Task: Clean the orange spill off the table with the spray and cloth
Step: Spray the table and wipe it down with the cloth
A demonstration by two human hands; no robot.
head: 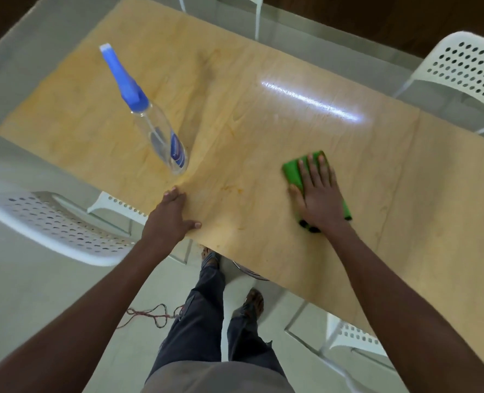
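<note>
We note the right hand (318, 191) flat, fingers straight, pressing the green cloth (294, 171) onto the table (263, 66). The left hand (170, 214) rests open at the near edge. The spray bottle (158, 129) stands apart, left. Faint orange smears (232, 190) lie between the 2 hands.

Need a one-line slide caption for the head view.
Right hand presses green cloth flat on wooden table; left hand braces edge, spray bottle standing nearby.
</note>
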